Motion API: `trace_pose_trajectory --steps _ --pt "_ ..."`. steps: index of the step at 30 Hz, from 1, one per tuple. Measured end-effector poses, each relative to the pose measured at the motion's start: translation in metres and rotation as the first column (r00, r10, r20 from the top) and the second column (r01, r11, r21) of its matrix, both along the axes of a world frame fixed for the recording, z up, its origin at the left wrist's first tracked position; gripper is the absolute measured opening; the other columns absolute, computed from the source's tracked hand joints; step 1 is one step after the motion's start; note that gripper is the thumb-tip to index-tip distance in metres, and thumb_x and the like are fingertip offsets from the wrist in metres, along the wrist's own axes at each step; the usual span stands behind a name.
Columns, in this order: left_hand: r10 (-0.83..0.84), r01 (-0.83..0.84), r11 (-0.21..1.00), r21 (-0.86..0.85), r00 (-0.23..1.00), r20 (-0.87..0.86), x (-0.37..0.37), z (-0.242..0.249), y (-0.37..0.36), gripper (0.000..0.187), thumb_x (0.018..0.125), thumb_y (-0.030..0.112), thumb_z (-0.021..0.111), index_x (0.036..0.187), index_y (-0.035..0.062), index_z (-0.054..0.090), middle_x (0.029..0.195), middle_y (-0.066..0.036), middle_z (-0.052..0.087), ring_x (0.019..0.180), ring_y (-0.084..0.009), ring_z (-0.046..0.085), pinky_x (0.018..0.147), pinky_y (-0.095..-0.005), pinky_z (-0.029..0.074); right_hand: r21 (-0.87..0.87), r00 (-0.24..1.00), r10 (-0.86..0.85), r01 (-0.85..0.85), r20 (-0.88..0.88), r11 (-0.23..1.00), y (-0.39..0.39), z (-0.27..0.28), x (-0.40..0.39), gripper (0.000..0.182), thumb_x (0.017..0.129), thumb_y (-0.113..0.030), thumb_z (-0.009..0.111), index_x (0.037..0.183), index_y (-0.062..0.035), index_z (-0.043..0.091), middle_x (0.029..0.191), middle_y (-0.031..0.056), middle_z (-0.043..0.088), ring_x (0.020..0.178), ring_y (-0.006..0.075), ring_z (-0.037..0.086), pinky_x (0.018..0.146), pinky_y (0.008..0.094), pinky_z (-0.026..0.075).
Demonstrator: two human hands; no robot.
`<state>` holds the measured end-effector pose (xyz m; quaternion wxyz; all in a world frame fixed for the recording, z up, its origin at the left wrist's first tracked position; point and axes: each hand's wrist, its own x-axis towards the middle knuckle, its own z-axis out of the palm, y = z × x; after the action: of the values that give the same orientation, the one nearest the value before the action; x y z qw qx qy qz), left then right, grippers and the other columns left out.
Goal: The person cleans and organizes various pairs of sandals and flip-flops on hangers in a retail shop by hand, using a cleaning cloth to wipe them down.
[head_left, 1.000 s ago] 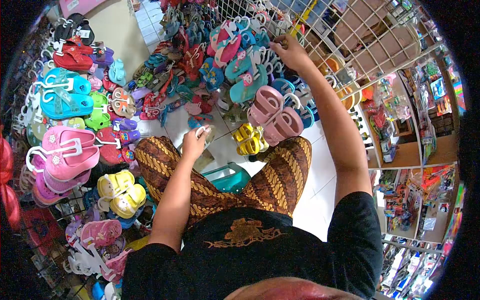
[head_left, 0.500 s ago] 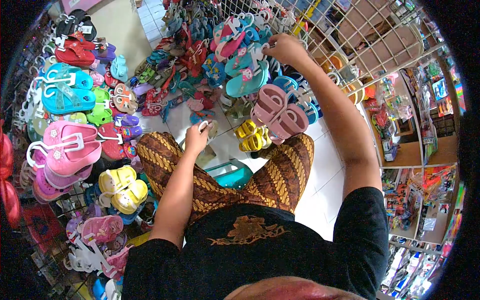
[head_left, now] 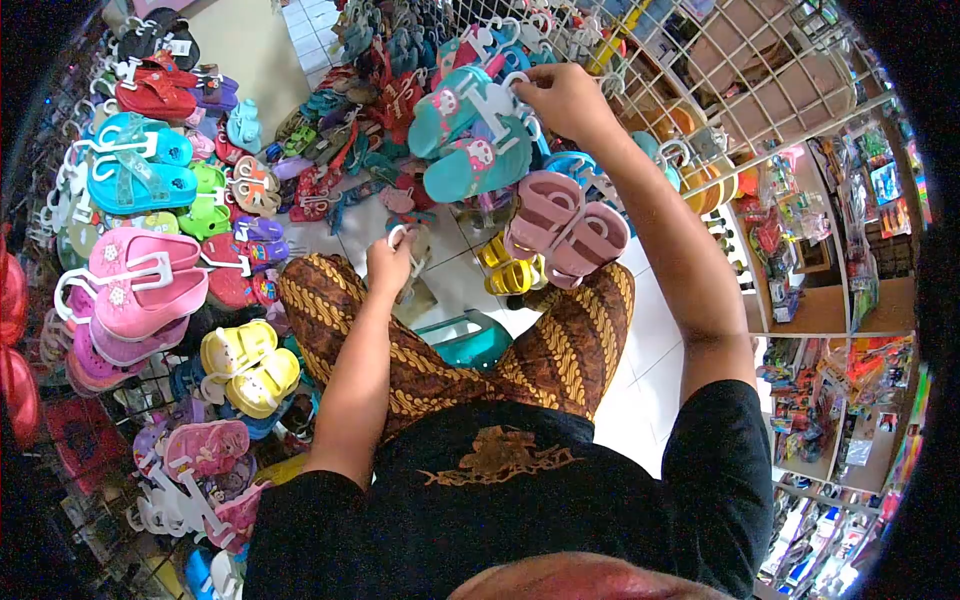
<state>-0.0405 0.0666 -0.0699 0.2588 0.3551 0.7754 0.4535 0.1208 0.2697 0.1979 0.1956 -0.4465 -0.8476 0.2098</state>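
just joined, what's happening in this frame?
A person sits among wire racks hung with children's sandals. The right hand grips the white hanger of a teal sandal pair at the rack. The left hand holds another white hanger low over the lap. A pink sandal pair hangs just below the teal one.

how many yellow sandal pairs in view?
2. One yellow pair hangs on the left rack, below the big pink sandals. The other yellow pair hangs low on the wire grid, just under the mauve pair. More may be hidden in the clutter.
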Motion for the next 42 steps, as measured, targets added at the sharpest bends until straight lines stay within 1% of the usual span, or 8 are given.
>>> trace_pose_trajectory --steps 4,7,12,19,25,28,35,42 --pt "0.158 -0.152 0.987 0.059 0.982 -0.104 -0.022 -0.038 0.007 0.033 0.087 0.035 0.061 0.088 0.0028 0.068 0.064 -0.024 0.058 0.064 -0.0412 0.060 0.059 -0.0445 0.044 0.018 0.989 0.133 -0.132 -0.060 0.991 0.003 -0.022 -0.009 0.042 0.078 -0.041 0.068 0.105 -0.0087 0.071 0.091 0.0200 0.069 0.086 0.0334 0.068 0.081 0.0390 0.051" --pt "0.275 -0.277 0.957 0.087 0.961 0.031 -0.029 -0.036 0.003 0.036 0.088 0.036 0.061 0.085 0.0009 0.067 0.064 -0.024 0.060 0.064 -0.0426 0.059 0.059 -0.0452 0.043 -0.069 0.970 0.227 -0.233 -0.089 0.970 -0.013 -0.026 -0.017 0.036 0.084 -0.028 0.065 0.106 0.0007 0.068 0.091 0.0145 0.070 0.081 0.0181 0.065 0.078 0.0327 0.050" --pt "0.400 -0.415 0.864 0.285 0.910 0.112 -0.045 -0.034 -0.005 0.028 0.092 0.024 0.059 0.088 -0.0036 0.066 0.070 -0.015 0.066 0.061 -0.0188 0.057 0.062 -0.0365 0.045 -0.085 0.965 0.251 -0.257 -0.079 0.963 -0.035 -0.049 -0.034 0.037 0.082 -0.030 0.066 0.107 -0.0026 0.068 0.093 0.0172 0.070 0.082 0.0220 0.066 0.079 0.0335 0.050" --pt "0.644 -0.680 0.686 0.260 0.733 0.218 -0.096 -0.014 -0.030 0.034 0.094 0.026 0.058 0.099 -0.0066 0.067 0.087 -0.014 0.071 0.076 -0.0182 0.063 0.070 -0.0339 0.047 -0.159 0.988 0.131 -0.142 -0.080 0.977 -0.071 -0.110 -0.057 0.036 0.079 -0.032 0.066 0.103 -0.0047 0.070 0.089 0.0207 0.068 0.084 0.0318 0.068 0.079 0.0386 0.051" --pt "0.744 -0.701 0.611 0.367 0.667 0.037 -0.116 -0.025 -0.043 0.034 0.095 0.024 0.056 0.100 -0.0077 0.066 0.093 -0.017 0.070 0.081 -0.0226 0.063 0.079 -0.0330 0.046 -0.299 0.998 -0.009 -0.010 -0.060 0.954 -0.076 -0.239 -0.066 0.033 0.076 -0.035 0.066 0.097 -0.0093 0.071 0.088 0.0199 0.068 0.084 0.0364 0.066 0.079 0.0419 0.052" --pt "0.703 -0.761 0.522 0.387 0.640 0.311 -0.106 -0.012 -0.036 0.032 0.095 0.021 0.057 0.100 -0.0097 0.066 0.091 -0.015 0.070 0.081 -0.0183 0.061 0.077 -0.0319 0.046 -0.392 0.998 -0.012 0.038 0.069 0.919 -0.079 -0.295 -0.077 0.036 0.076 -0.034 0.068 0.102 -0.0095 0.071 0.093 0.0152 0.070 0.086 0.0301 0.068 0.078 0.0370 0.052" --pt "0.703 -0.773 0.555 0.309 0.634 0.322 -0.101 0.002 -0.025 0.028 0.095 0.016 0.056 0.102 -0.0093 0.065 0.090 -0.010 0.069 0.079 -0.0143 0.059 0.073 -0.0299 0.046 -0.488 0.979 -0.148 0.197 0.139 0.850 -0.094 -0.419 -0.118 0.037 0.074 -0.032 0.071 0.102 -0.0066 0.070 0.095 0.0143 0.070 0.085 0.0275 0.068 0.076 0.0358 0.051" --pt "0.729 -0.766 0.569 0.300 0.638 0.248 -0.103 -0.015 -0.017 0.028 0.094 0.014 0.057 0.108 -0.0097 0.064 0.099 -0.011 0.068 0.084 -0.0150 0.061 0.078 -0.0303 0.047 -0.802 0.861 -0.407 -0.003 -0.307 0.598 -0.083 -0.484 -0.148 0.021 0.082 -0.013 0.068 0.096 0.0027 0.066 0.086 0.0073 0.065 0.077 0.0162 0.062 0.068 0.0295 0.051"
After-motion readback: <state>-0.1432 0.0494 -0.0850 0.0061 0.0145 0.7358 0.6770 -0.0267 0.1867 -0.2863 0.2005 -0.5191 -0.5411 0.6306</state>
